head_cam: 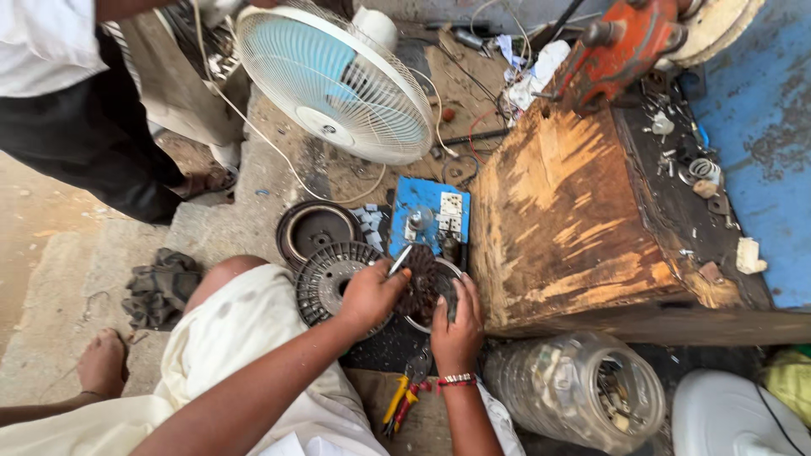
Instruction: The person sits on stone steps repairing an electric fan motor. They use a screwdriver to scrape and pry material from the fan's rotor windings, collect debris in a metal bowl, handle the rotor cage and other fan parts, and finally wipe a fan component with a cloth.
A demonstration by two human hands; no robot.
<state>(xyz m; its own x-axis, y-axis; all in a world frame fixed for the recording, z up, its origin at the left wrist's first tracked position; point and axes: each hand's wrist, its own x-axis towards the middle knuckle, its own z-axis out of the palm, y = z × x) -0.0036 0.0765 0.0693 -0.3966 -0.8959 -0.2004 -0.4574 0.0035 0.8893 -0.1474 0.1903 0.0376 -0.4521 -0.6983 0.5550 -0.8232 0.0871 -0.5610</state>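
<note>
Left hand (370, 295) is wrapped around a thin silvery tool (400, 258), fingers closed tight on it, tip poking at the dark round fan motor core (420, 283) that sits low in the middle of the scene on the floor, just left of the big worn wooden bench (566, 211). Right hand (457, 321) is clamped on the near right edge of that same core, steadying it over a shiny metal ring (448, 274), and there's a red-and-white bracelet (456, 381) on that wrist. Just left of the core lies a ribbed grey motor cover (323, 279), and a bit farther off a second dark round cover (314, 228), the two nearly touching. Right behind the core is a blue switch board (428, 215) with white sockets on it. Yellow and red handled pliers (404, 397) lie near, between the two forearms. Far side has a white table fan (334, 80) with pale blue blades, tilted over. A clear plastic jar (579, 388) full of small bits lies on its side near right, below the bench. An orange vise (621, 46) sits at the far end of the bench top, with small screws and springs scattered beside it. A grey rag (160, 287) sits crumpled at left, and another person in dark trousers (84, 143) stands far left.
</note>
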